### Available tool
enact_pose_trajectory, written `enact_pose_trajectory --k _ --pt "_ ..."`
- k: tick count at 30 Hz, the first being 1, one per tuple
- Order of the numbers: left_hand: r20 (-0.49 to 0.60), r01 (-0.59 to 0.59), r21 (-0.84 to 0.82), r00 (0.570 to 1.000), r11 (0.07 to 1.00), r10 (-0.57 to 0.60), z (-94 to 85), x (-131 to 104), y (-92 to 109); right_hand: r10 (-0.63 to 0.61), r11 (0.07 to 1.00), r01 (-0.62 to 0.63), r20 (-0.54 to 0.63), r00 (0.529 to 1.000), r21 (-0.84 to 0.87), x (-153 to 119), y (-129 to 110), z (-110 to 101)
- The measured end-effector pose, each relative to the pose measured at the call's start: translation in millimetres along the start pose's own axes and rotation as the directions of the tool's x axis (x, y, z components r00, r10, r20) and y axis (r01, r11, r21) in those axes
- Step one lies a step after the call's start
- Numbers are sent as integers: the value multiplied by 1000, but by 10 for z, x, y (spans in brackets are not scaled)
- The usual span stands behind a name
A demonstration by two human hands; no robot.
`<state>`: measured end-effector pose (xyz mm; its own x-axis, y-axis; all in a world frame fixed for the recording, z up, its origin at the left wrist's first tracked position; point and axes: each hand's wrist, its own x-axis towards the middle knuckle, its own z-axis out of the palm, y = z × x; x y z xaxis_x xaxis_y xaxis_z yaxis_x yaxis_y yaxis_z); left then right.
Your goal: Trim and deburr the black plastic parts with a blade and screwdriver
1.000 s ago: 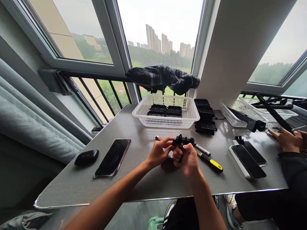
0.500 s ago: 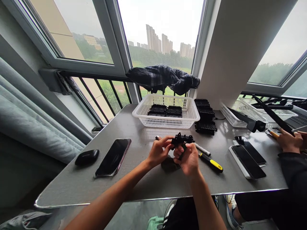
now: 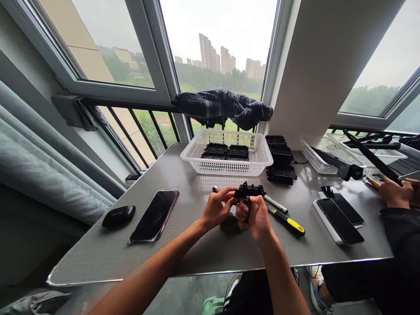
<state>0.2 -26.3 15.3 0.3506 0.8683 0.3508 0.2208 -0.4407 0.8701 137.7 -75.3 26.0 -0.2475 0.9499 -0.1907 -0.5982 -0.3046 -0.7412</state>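
My left hand [image 3: 217, 208] pinches the left end of a black moulded plastic part [image 3: 252, 190] above the table. My right hand [image 3: 259, 217] is closed just below that part, its fingers curled round a small dark piece [image 3: 248, 209] whose kind I cannot make out. The top of this piece meets or nearly meets the underside of the plastic part. A reddish-brown tip of some object [image 3: 215, 189] shows behind my left hand. To the right of my hands lie a white marker pen [image 3: 276, 204] and a yellow-and-black-handled tool [image 3: 291, 223].
A white plastic basket [image 3: 226, 167] holds black plastic parts; more parts [image 3: 280, 159] are stacked beside it. Phones [image 3: 154, 216] [image 3: 341, 221] and a black case [image 3: 118, 216] lie on the grey table [image 3: 98, 258]. At right, a co-worker's hands [image 3: 395, 192] hold a long black piece.
My right hand's thumb and fingers have shifted slightly, and the small dark piece stands more upright beneath the plastic part. My left hand keeps its hold.
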Motion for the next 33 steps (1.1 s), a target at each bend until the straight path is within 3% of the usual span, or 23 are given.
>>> enact_pose_trajectory --k 18,33 --pt "95 -77 -14 992 997 78 -31 -2 -39 58 979 -80 115 992 188 -45 -34 15" --pt "78 -87 -14 993 996 88 -32 1 -26 21 974 -38 75 997 222 -72 -38 38"
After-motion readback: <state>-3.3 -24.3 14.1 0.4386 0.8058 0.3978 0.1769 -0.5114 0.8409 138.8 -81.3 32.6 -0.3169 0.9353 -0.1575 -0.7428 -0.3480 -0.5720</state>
